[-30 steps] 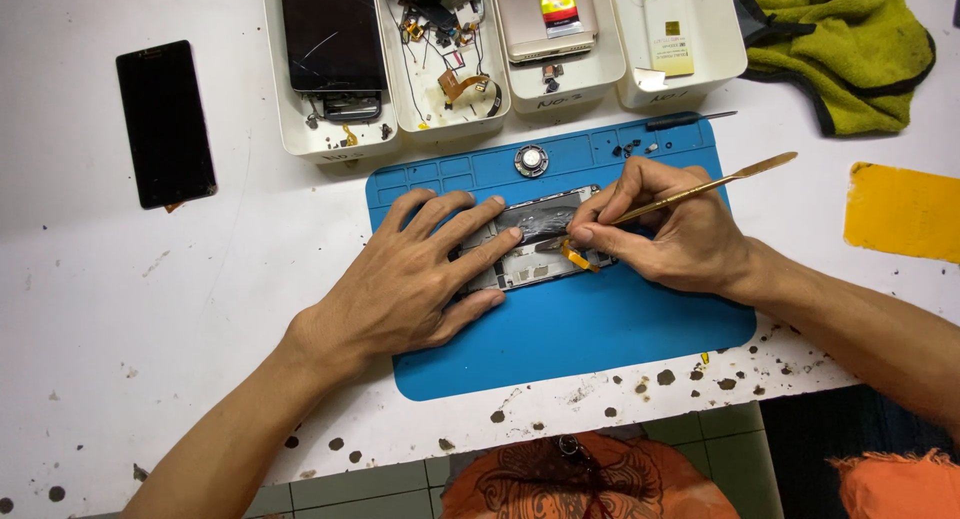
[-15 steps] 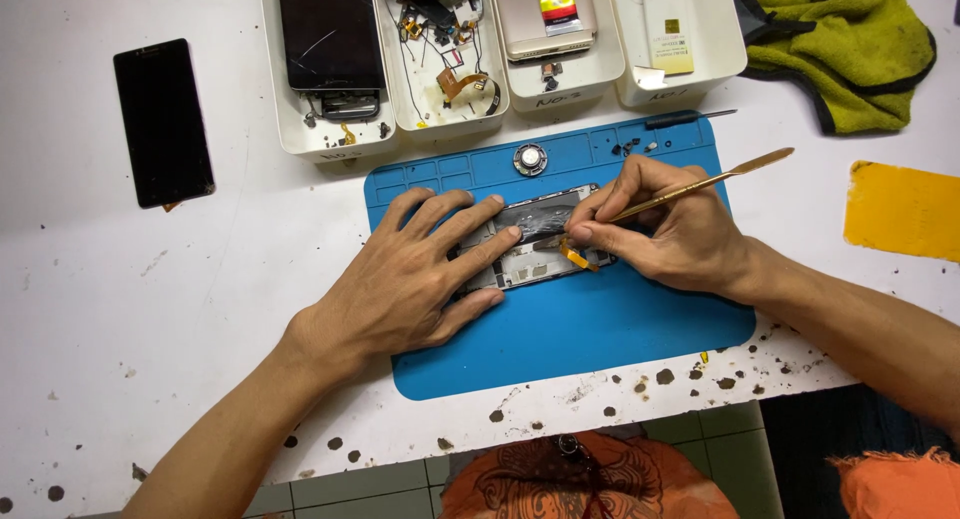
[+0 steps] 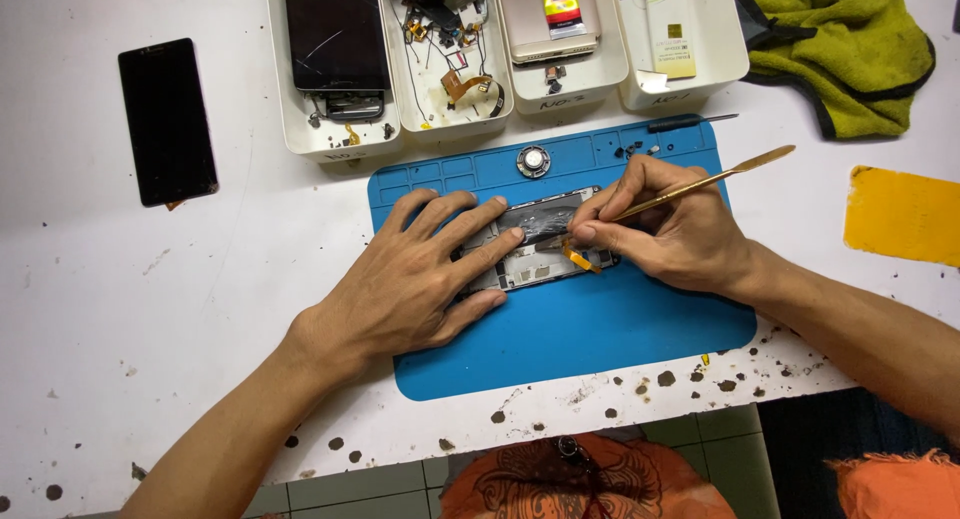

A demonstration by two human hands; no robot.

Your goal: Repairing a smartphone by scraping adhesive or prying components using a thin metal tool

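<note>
**Opened phone pinned flat while a thin tool works inside it**

The right hand's (image 3: 680,234) fingers (image 3: 600,235) pinch closed around a slim brass-coloured metal prying tool (image 3: 700,184), held like a pen, its tip down on the opened phone body with exposed grey and black innards (image 3: 535,244). The left hand (image 3: 410,279) lies flat, fingers (image 3: 480,241) spread wide and pressing on the phone's left part. The phone rests on a blue rubber work mat (image 3: 600,329), near its upper middle. A small round silver part (image 3: 533,161) sits on the mat's top edge. Beyond, on the white speckled bench (image 3: 150,309), stand white plastic trays of phone parts (image 3: 345,144), a black phone screen panel (image 3: 166,121), a crumpled green cloth (image 3: 840,49) and a yellow flat sheet (image 3: 905,214).
</note>
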